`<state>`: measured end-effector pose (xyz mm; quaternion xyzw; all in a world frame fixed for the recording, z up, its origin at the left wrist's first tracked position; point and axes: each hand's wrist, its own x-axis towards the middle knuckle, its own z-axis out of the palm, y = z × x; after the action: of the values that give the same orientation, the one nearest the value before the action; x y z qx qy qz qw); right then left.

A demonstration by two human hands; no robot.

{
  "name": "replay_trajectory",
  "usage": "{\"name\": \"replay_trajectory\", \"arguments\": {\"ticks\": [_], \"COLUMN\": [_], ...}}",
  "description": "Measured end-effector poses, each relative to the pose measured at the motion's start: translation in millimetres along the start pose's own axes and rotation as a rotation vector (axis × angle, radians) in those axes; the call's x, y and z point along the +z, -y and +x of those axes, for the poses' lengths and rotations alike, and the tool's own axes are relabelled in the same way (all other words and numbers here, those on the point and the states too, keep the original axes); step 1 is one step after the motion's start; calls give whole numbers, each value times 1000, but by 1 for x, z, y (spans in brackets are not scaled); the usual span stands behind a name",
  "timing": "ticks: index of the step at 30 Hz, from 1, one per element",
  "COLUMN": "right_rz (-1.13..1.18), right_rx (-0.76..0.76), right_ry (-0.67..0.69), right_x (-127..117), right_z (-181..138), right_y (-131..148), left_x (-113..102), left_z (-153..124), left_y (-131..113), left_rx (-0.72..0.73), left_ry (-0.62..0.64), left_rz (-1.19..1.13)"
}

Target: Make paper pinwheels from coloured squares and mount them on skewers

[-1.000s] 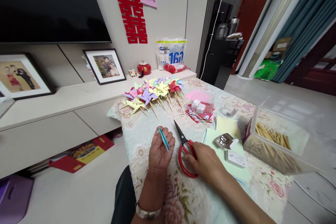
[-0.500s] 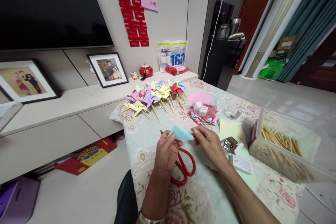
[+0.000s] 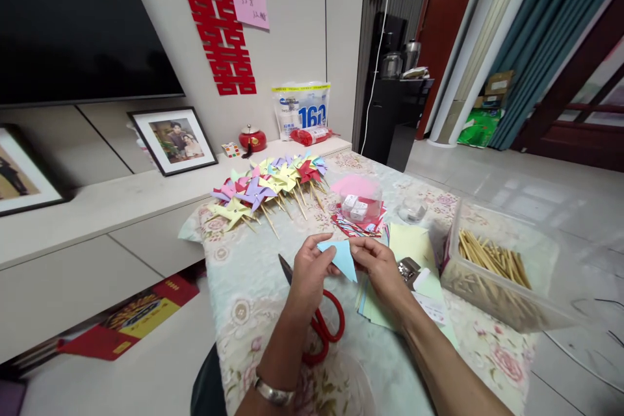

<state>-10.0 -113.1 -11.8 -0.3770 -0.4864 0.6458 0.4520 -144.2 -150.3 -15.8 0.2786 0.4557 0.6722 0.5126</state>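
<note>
Both my hands hold a folded light blue paper [image 3: 341, 256] above the flowered tablecloth [image 3: 244, 286]. My left hand [image 3: 310, 270] pinches its left corner with fingers closed. My right hand [image 3: 379, 266] pinches its right side, fingers closed too. Red-handled scissors [image 3: 319, 322] lie on the cloth just under my left hand, blades pointing away to the left. A pile of finished paper pinwheels on sticks [image 3: 266, 185] lies at the far end of the table.
A clear box of wooden sticks [image 3: 492, 266] stands at the right. Coloured paper sheets [image 3: 409, 244], a stapler [image 3: 407, 268] and a small clear tub [image 3: 358, 205] lie near my right hand. A low cabinet [image 3: 97, 227] with framed photos runs along the left.
My right hand let go of the scissors, which now lie on the cloth, and joined my left hand on the blue paper. The paper has turned from edge-on to flat, facing me.
</note>
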Motion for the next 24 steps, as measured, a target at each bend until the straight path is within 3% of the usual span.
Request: {"name": "replay_trajectory", "arguments": {"ticks": [7,15,24], "right_rz": [32,-80,-80], "right_rx": [80,11,44], "right_ry": [9,21,-25], "right_x": [0,3,4], "right_z": [4,0,1], "right_y": [-2,-1,-1], "left_x": [-10,-14,-12], "left_z": [1,-6,-8], "left_y": [16,10,8], "left_rx": [-1,1,-78], "left_ry": [15,59,67], "left_rz": [32,58,-40]}}
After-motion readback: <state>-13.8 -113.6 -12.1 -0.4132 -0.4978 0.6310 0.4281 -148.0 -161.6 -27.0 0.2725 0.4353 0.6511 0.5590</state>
